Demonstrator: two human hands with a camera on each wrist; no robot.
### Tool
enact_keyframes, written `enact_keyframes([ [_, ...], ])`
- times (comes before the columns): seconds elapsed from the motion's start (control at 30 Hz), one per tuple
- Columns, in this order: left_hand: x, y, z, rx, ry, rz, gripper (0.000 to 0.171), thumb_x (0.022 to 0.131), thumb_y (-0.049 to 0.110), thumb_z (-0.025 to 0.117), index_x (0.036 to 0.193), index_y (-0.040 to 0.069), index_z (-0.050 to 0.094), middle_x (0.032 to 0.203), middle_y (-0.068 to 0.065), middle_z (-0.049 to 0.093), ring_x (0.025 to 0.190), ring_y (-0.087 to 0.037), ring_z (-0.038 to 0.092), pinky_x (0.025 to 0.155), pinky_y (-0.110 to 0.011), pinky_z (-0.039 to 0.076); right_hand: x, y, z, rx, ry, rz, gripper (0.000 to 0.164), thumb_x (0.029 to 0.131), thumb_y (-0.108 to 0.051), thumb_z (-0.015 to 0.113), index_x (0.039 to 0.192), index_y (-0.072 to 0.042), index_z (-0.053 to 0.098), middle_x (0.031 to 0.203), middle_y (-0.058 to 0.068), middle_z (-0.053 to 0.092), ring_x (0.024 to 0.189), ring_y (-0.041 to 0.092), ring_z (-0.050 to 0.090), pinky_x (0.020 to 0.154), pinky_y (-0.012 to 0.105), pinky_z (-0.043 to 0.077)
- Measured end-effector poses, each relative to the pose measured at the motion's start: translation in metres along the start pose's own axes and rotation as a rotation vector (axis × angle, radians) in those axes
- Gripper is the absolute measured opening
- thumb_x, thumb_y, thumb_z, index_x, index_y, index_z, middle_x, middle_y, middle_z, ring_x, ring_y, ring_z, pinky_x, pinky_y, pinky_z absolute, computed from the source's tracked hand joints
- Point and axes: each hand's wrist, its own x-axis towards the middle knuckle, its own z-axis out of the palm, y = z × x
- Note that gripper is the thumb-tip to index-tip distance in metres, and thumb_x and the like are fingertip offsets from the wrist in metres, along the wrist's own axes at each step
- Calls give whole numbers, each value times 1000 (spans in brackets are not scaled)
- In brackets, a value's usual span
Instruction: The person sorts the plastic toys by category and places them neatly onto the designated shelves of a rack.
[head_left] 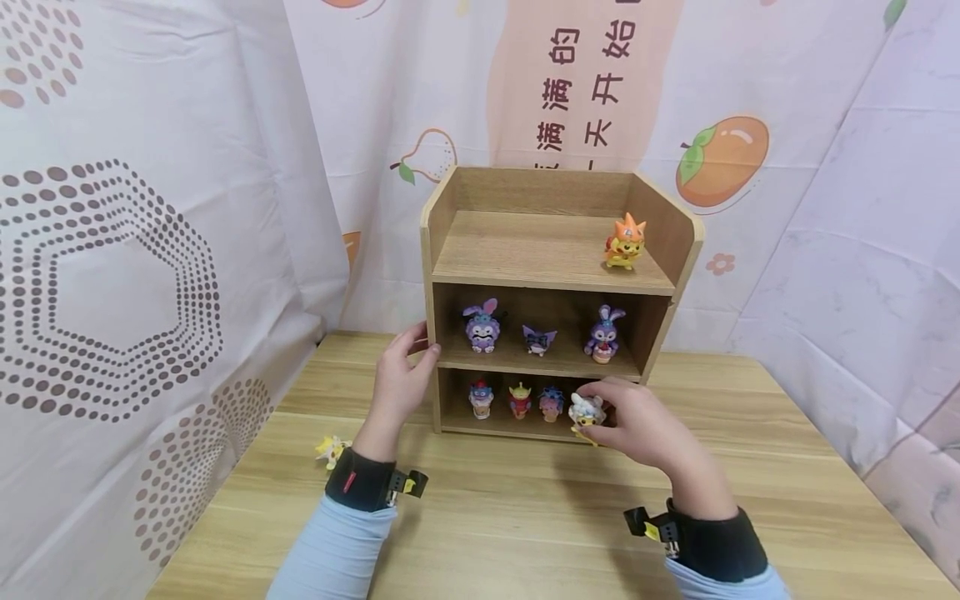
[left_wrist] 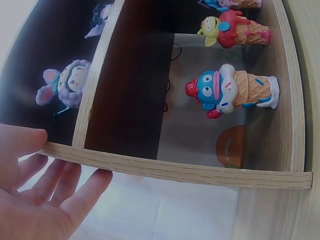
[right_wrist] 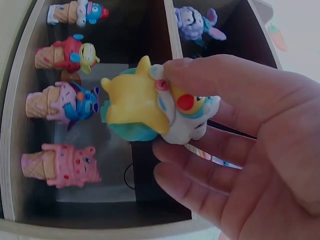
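My right hand (head_left: 637, 421) pinches a yellow figurine with a white hood (right_wrist: 140, 102) between thumb and fingers. It is held in front of the bottom compartment's right part, tipped sideways in the right wrist view. My left hand (head_left: 401, 379) grips the left side panel of the wooden shelf (head_left: 433, 333), thumb at the front edge and fingers on the outside. Ice-cream-cone figurines stand in the bottom compartment: a blue one with a red hat (left_wrist: 227, 92), a red-and-green one (head_left: 520, 400), a blue one with sunglasses (right_wrist: 75, 102) and a pink one (right_wrist: 62, 165).
In the middle compartment stand a purple fluffy figurine (head_left: 482, 329), a small dark-purple one (head_left: 538, 340) and a purple rabbit (head_left: 602, 335). An orange-hooded yellow figurine (head_left: 625, 242) is on top at right. Another yellow-and-white figurine (head_left: 330, 451) lies on the table (head_left: 480, 517) beside my left wrist.
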Motion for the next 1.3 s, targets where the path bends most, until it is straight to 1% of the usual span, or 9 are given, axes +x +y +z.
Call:
enact_keyframes([
  [0.07, 0, 0, 0, 0, -3, -5, 39, 91, 15, 63, 129, 5, 57, 119, -10, 60, 103, -18, 57, 81, -43, 54, 2, -3, 1, 1, 10, -5, 44, 78, -25, 79, 117, -10, 64, 113, 5, 63, 92, 17, 58, 76, 41, 53],
  [0.13, 0, 0, 0, 1, -2, -8, 39, 91, 15, 63, 129, 6, 57, 119, -9, 60, 103, -17, 57, 81, -43, 54, 4, -5, 2, 10, 13, -8, 44, 78, -25, 78, 117, -10, 64, 113, 5, 63, 92, 19, 58, 75, 41, 52],
  [0.3, 0, 0, 0, 8, 1, -6, 39, 92, 16, 63, 129, 6, 58, 118, -9, 60, 103, -17, 57, 81, -43, 54, 8, -10, 4, 28, 27, -32, 42, 79, -23, 78, 116, -11, 64, 106, 0, 62, 81, 16, 55, 66, 34, 51],
  [0.43, 0, 0, 0, 10, -1, -1, 39, 92, 16, 63, 129, 6, 58, 118, -9, 60, 103, -18, 57, 81, -45, 54, 13, -16, 0, 32, 50, -64, 41, 77, -22, 79, 114, -12, 64, 95, -5, 60, 70, 10, 51, 56, 27, 47],
  [0.57, 0, 0, 0, 6, 1, -1, 39, 92, 16, 63, 129, 6, 58, 118, -9, 60, 103, -17, 57, 81, -44, 54, 18, -23, -7, 6, 75, -104, 41, 77, -23, 79, 113, -11, 65, 94, -4, 60, 69, 12, 51, 55, 27, 45],
  [0.73, 0, 0, 0, 4, -1, 5, 39, 92, 15, 63, 129, 5, 57, 118, -9, 60, 103, -18, 57, 81, -45, 53, 24, -30, -15, -43, 105, -138, 42, 78, -25, 79, 115, -11, 64, 104, 0, 62, 79, 11, 53, 63, 32, 50],
  [0.9, 0, 0, 0, 10, 0, 8, 39, 92, 15, 63, 129, 4, 57, 118, -10, 60, 104, -21, 58, 82, -46, 53, 29, -36, -24, -75, 136, -174, 43, 79, -27, 79, 116, -10, 64, 108, 1, 63, 93, 12, 57, 76, 40, 53],
  [1.17, 0, 0, 0, 6, 5, 20, 38, 91, 14, 64, 128, 5, 58, 117, -10, 61, 103, -19, 58, 80, -47, 53, 39, -45, -42, -119, 159, -222, 47, 80, -28, 78, 120, -9, 62, 112, 3, 62, 100, 15, 55, 82, 43, 52],
  [1.3, 0, 0, 0, 10, 5, 14, 38, 91, 14, 64, 128, 6, 58, 117, -9, 60, 103, -18, 58, 81, -48, 53, 44, -46, -51, -116, 180, -259, 45, 80, -23, 78, 118, -6, 62, 110, 4, 62, 98, 16, 56, 80, 43, 52],
])
